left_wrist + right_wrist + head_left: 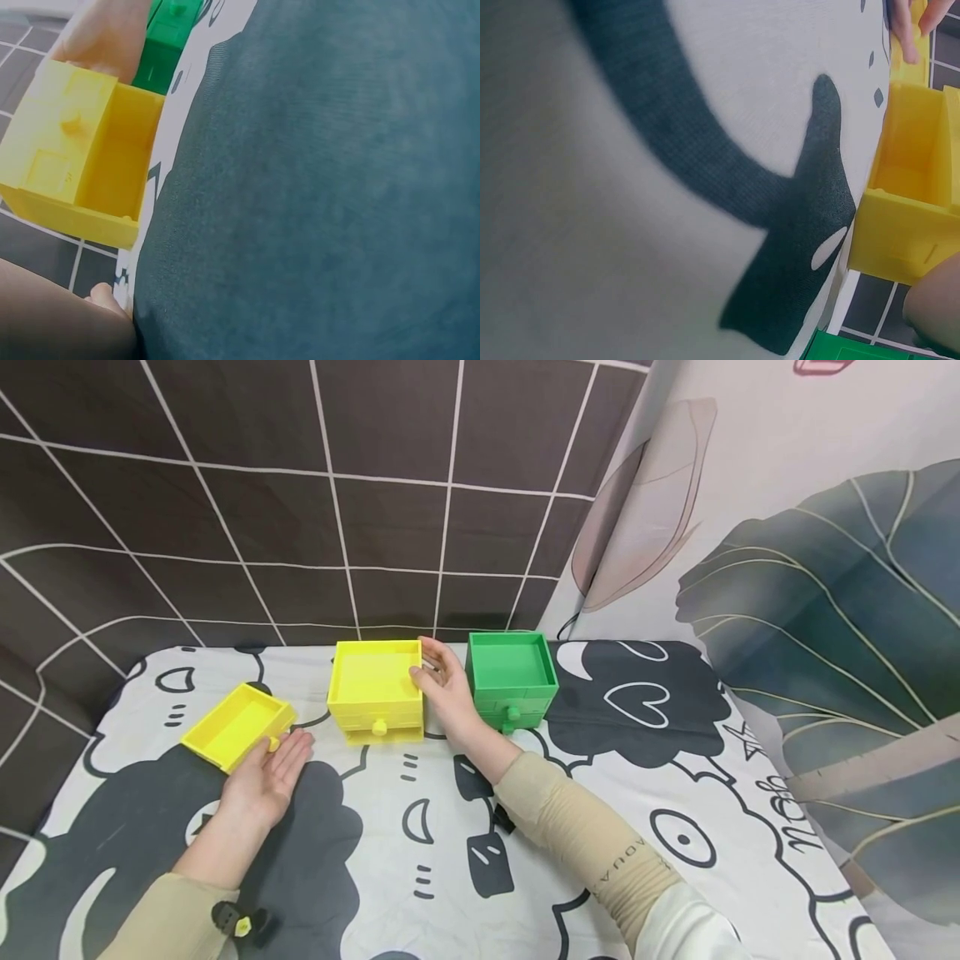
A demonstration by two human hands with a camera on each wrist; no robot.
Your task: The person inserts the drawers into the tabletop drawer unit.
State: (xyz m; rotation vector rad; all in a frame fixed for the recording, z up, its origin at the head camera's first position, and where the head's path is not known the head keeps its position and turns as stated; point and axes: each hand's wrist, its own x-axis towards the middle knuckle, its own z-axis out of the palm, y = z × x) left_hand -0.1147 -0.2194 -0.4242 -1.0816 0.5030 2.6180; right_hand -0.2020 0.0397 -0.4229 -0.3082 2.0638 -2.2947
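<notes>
A yellow drawer box [375, 693] stands on the patterned cloth, with one knobbed drawer in its upper part. Its lower slot [120, 165] gapes without a drawer in the left wrist view. My right hand [448, 692] holds the box's right wall, thumb over the upper rim and fingers along the outside. To the left, a loose yellow drawer [238, 727] lies at an angle with its knob toward me. My left hand [262, 781] is beside that knob, palm up with fingers extended; I cannot tell whether it touches the drawer.
A green drawer box [513, 681] stands just right of my right hand. The black-and-white cartoon cloth [390, 860] covers the surface. Behind it rises a dark covering with white grid lines [262, 518], and a leaf-patterned curtain [810, 610] hangs at the right.
</notes>
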